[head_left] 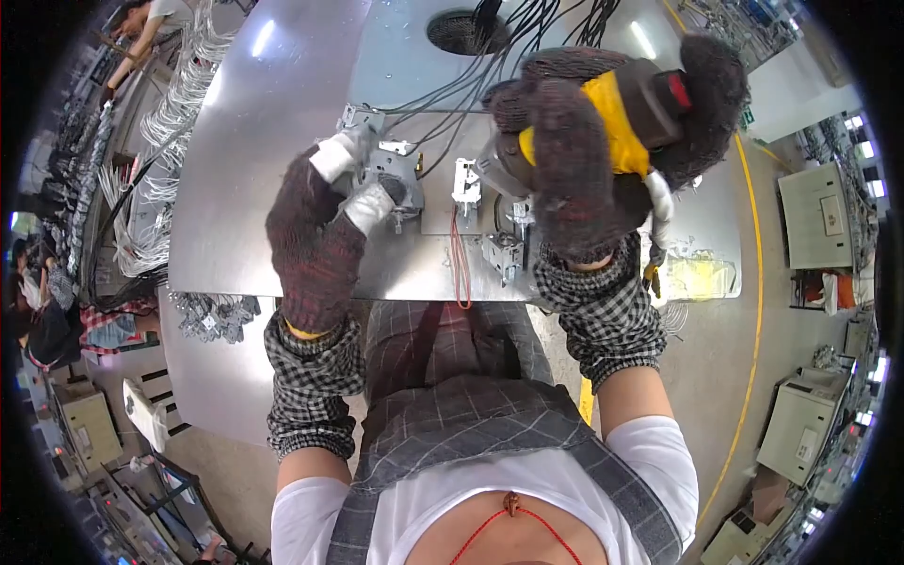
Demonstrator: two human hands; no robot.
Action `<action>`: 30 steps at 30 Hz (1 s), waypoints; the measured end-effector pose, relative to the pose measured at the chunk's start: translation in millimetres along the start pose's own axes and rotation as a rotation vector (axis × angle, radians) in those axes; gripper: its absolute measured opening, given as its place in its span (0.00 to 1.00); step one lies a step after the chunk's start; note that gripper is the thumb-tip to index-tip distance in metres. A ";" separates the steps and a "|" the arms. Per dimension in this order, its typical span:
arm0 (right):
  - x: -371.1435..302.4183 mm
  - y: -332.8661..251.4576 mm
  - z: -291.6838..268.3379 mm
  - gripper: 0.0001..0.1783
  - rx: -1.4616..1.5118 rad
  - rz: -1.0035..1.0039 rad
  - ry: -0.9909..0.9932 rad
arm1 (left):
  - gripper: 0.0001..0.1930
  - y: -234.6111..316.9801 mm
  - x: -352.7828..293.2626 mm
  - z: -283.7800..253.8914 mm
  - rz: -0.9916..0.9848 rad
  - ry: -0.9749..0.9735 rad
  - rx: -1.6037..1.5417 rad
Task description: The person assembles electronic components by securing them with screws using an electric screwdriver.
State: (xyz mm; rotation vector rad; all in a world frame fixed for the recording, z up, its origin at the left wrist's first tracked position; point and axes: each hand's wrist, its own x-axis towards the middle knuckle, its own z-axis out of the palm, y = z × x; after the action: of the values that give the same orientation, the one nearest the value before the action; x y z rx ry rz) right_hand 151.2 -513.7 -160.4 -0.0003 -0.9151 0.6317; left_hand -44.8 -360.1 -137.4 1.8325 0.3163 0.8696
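Both gloved hands are busy: the left hand (315, 231) pinches a small metal bracket (391, 174) on the steel sheet (254, 141), the right hand (574, 160) clenches a yellow power screwdriver (626, 118), best kept upright over the fastener while the bracket stays pressed flat.

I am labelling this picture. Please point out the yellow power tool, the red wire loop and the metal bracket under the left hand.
yellow power tool (617, 122), head view, yellow body between the gloved fingers.
red wire loop (459, 268), head view, middle of the hanging strand.
metal bracket (391, 168), head view, grey face beside the left glove.
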 end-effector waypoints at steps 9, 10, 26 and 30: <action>24.8 9.9 10.9 0.31 -0.550 -0.148 -0.064 | 0.26 -2.6 -14.5 5.3 -0.246 -0.159 -0.158; 27.1 11.8 12.2 0.30 -0.623 -0.171 -0.063 | 0.27 -3.4 -11.8 3.4 -0.246 -0.170 -0.174; 25.0 -36.5 48.4 0.22 -1.792 -0.581 -0.011 | 0.33 -11.7 -6.1 37.6 0.152 -0.288 0.324; 25.1 -56.1 50.3 0.22 -2.041 -0.667 0.006 | 0.36 5.6 9.5 55.2 0.113 -0.403 0.170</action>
State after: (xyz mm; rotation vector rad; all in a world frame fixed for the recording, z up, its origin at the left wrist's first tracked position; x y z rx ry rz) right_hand 153.7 -560.0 -95.9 -1.4385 -1.1075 -1.0983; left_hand -1.0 -395.4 -139.7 2.1483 0.0320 0.5412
